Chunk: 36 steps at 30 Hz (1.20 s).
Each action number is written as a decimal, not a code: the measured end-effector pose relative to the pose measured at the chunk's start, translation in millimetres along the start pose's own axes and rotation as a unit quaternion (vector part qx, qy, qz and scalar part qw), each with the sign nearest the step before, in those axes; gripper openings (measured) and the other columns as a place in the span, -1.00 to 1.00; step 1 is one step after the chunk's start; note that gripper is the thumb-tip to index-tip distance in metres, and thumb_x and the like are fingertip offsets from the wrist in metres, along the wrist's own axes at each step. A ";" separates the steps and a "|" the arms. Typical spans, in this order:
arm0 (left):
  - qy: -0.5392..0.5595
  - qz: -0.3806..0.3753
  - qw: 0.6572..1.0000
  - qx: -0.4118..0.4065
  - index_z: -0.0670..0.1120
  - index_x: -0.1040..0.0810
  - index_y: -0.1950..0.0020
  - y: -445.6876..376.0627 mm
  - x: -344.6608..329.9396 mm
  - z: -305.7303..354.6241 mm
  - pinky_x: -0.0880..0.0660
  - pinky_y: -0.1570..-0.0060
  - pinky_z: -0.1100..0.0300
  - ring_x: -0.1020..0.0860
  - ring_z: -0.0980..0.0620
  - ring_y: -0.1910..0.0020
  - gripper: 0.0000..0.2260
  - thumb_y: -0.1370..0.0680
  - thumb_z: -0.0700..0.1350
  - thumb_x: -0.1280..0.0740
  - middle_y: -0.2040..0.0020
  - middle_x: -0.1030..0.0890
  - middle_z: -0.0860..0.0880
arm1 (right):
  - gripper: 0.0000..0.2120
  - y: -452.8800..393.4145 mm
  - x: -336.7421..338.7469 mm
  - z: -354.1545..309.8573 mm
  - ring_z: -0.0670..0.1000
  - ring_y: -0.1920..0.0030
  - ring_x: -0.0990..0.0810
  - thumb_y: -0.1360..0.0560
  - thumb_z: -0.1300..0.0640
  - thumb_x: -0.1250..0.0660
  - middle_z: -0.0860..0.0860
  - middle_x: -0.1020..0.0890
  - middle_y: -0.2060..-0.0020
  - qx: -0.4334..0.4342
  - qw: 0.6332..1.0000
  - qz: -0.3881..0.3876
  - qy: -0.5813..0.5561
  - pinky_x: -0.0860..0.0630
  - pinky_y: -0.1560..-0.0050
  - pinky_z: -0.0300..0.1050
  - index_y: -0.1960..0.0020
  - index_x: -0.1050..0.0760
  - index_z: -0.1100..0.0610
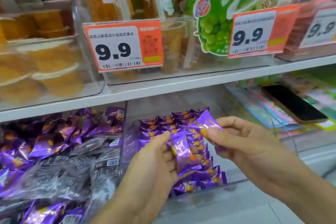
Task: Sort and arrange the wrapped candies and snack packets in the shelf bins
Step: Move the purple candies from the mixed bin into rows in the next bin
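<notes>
My left hand grips a purple wrapped candy with gold lettering, held upright over the middle clear bin. My right hand pinches a second purple candy by one end, tilted, just above and to the right of the first. Under both hands, rows of the same purple candies stand packed in the middle bin. The left bin holds a loose heap of purple candies mixed with dark grey packets.
A black phone lies on colourful flat packets in the right bin. The white shelf edge above carries clear bins of jelly cups, drink packs and a green grape pouch, with orange 9.9 price tags.
</notes>
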<state>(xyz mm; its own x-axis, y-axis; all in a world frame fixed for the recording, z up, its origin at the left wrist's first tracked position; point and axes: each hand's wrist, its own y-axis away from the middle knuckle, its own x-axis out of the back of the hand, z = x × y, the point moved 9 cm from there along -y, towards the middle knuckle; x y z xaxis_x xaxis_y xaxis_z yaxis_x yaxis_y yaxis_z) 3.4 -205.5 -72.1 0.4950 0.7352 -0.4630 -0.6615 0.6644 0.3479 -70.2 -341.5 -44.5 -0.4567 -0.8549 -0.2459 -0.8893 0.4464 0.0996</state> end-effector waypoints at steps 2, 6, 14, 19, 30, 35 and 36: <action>0.012 -0.010 1.000 -0.005 -0.24 -0.67 -0.04 -4.7 -6.0 -1.7 -0.63 0.28 0.08 -0.70 -0.17 0.10 -0.56 -0.39 0.07 -0.26 0.01 -0.70 -0.27 | -0.37 0.8 -0.1 -0.6 0.03 0.33 -0.61 0.13 -0.18 -0.72 0.17 -0.70 0.21 0.031 0.997 0.005 0.069 -0.54 0.31 -0.10 0.17 -0.65 0.09; -0.014 -0.010 0.998 -0.054 -0.24 -0.71 0.13 -4.9 -14.1 0.4 -0.56 0.10 0.03 -0.70 -0.11 0.10 -0.62 -0.42 0.07 -0.30 0.05 -0.70 -0.25 | -0.45 4.4 -12.5 4.3 0.12 0.32 -0.61 0.09 -0.11 -0.73 0.18 -0.71 0.29 0.044 0.985 0.010 0.169 -0.57 0.21 0.27 0.21 -0.61 0.04; -0.078 0.010 0.987 -0.141 -0.26 -0.66 -0.03 1.1 -13.0 10.4 -0.59 0.07 -0.02 -0.63 -0.17 0.14 -0.59 -0.58 0.08 -0.25 0.04 -0.68 -0.32 | -0.35 2.9 -14.9 0.5 -0.08 0.46 -0.32 0.14 -0.27 -0.68 -0.16 -0.57 0.45 0.148 0.963 0.040 0.223 -0.32 0.45 -0.27 0.27 -0.51 0.06; -0.093 0.039 0.980 -0.172 -0.25 -0.65 0.02 5.6 -7.1 16.9 -0.50 -0.05 -0.34 -0.57 -0.22 0.15 -0.53 -0.57 0.19 -0.31 0.07 -0.60 -0.45 | -0.27 -3.4 -24.8 18.3 -0.01 0.27 -0.51 0.11 -0.37 -0.64 -0.07 -0.62 0.16 0.115 0.977 -0.041 0.172 -0.51 0.29 -0.20 0.04 -0.57 -0.09; -0.204 -0.013 0.953 -0.223 -0.09 -0.67 -0.12 0.8 -13.2 18.9 -0.59 -0.01 0.25 -0.70 0.05 0.05 -0.72 -0.56 0.04 -0.30 0.08 -0.74 -0.01 | -0.60 -13.6 -12.6 2.7 0.04 0.07 -0.63 -0.28 0.03 -0.60 0.15 -0.69 0.05 0.110 0.968 -0.105 0.201 -0.62 0.02 -0.10 -0.05 -0.61 0.14; -0.465 -0.037 0.866 -0.182 0.06 -0.63 -0.04 -6.1 -6.8 2.0 -0.55 0.16 0.33 -0.62 0.15 0.20 -0.75 -0.42 0.10 -0.51 0.15 -0.67 0.09 | -0.67 -63.2 37.0 -13.1 -0.03 0.13 -0.66 -0.32 0.07 -0.63 0.00 -0.70 0.13 0.150 0.913 -0.020 0.379 -0.59 0.04 -0.14 0.01 -0.57 0.09; -0.524 -0.068 0.831 -0.174 0.07 -0.64 0.00 -5.7 -8.4 -5.3 -0.53 0.20 0.34 -0.60 0.16 0.23 -0.75 -0.40 0.10 -0.54 0.16 -0.65 0.10 | -0.67 -79.8 46.3 -12.7 -0.02 0.13 -0.67 -0.32 0.08 -0.63 -0.04 -0.69 0.15 0.149 0.882 -0.001 0.448 -0.57 0.06 -0.15 0.03 -0.55 0.06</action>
<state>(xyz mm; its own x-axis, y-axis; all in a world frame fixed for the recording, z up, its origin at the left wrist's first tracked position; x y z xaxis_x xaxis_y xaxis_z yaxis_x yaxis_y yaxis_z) 0.1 -216.1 -74.5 0.6766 0.4901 0.5495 -0.5918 0.8060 0.0098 -20.7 -420.1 -51.5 -0.4100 -0.6623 0.6271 -0.9052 0.3801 -0.1903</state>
